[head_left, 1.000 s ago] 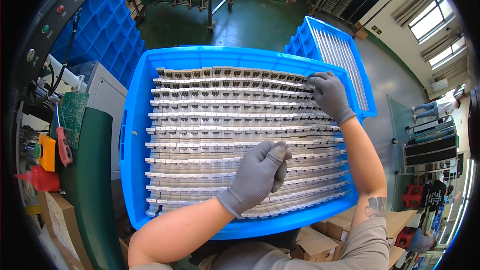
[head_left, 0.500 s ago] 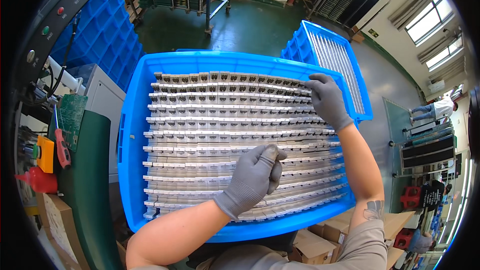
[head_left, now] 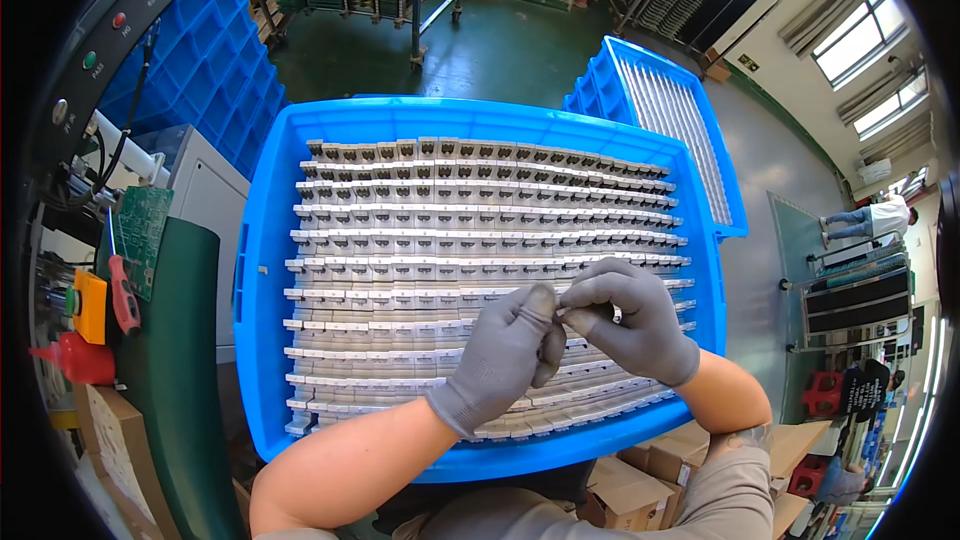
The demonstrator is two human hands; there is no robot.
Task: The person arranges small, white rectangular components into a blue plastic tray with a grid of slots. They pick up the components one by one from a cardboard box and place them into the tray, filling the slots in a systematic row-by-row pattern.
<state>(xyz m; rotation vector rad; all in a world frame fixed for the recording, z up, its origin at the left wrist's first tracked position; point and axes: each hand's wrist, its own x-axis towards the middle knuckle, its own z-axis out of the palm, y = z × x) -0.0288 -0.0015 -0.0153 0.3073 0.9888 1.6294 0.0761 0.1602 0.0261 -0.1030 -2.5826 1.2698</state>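
Note:
Both my hands wear grey gloves and meet above the lower right part of a blue plastic crate [head_left: 262, 340]. Rows of small whitish-grey block-shaped parts [head_left: 400, 270] fill it, with dark pieces in the far rows. My left hand [head_left: 505, 345] is closed, thumb pressed against curled fingers; whatever it pinches is hidden. Its fingertips touch those of my right hand [head_left: 635, 320], whose thumb and index finger are pinched together. Anything between the right fingertips is too small to make out.
Another blue crate [head_left: 735, 180] with pale strips stands at the back right. At left are stacked blue crates [head_left: 215, 60], a control panel with buttons [head_left: 110, 25], a green circuit board [head_left: 143, 230] and a red-handled screwdriver [head_left: 124, 295]. Cardboard boxes [head_left: 625, 495] sit near me. A person [head_left: 880, 218] stands far right.
My right hand has come from the crate's far right edge down and left to meet my left hand, its fingers closing into a pinch. The left hand has hardly moved.

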